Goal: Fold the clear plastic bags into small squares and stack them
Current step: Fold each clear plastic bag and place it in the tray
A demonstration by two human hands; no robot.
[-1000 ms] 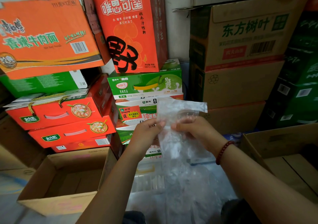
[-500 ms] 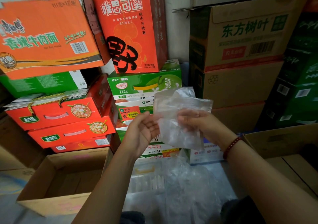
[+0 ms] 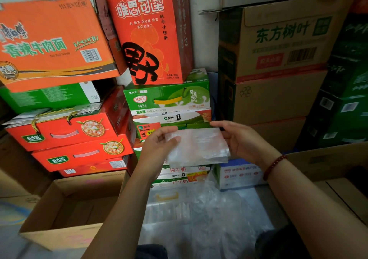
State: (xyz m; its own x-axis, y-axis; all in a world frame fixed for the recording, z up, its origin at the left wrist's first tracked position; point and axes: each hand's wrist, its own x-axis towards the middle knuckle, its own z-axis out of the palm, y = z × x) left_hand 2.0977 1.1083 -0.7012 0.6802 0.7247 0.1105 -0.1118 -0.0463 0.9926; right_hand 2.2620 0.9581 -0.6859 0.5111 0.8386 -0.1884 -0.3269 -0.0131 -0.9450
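Holding folded clear bag (image 3: pixel 197 147), flat rectangle, L hand (image 3: pixel 159 149) & R hand (image 3: pixel 243 141)

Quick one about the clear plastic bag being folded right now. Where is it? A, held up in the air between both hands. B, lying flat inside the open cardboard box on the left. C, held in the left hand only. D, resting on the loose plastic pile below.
A: the clear plastic bag, folded to a compact rectangle, is held up between the left hand and the right hand, one at each end.
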